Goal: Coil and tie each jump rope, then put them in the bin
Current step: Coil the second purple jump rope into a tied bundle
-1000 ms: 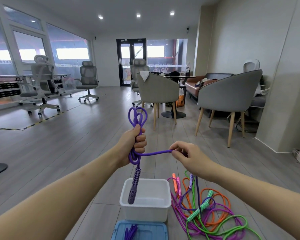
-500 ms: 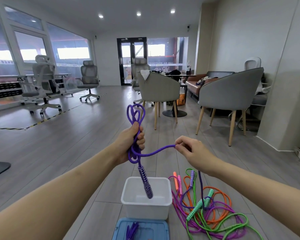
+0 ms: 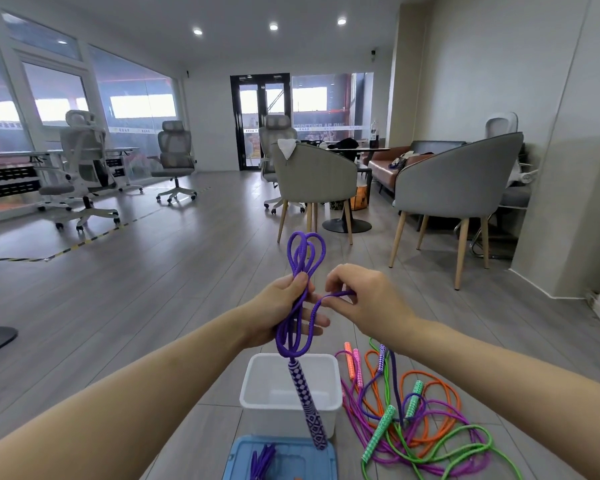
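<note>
Purple rope mid-tie, bin w/ nothing in it yet, more ropes left on floor.

I see my left hand (image 3: 284, 311) gripping the coiled purple rope (image 3: 300, 299) above the white bin (image 3: 257, 393); right hand (image 3: 362, 301) pinches its loose strand just beside. Loose ropes (image 3: 426, 420) lie right of bin, untied.

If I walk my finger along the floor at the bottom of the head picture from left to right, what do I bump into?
blue lid → white bin → pink handles → green handles → tangle of orange, green and pink ropes
</note>
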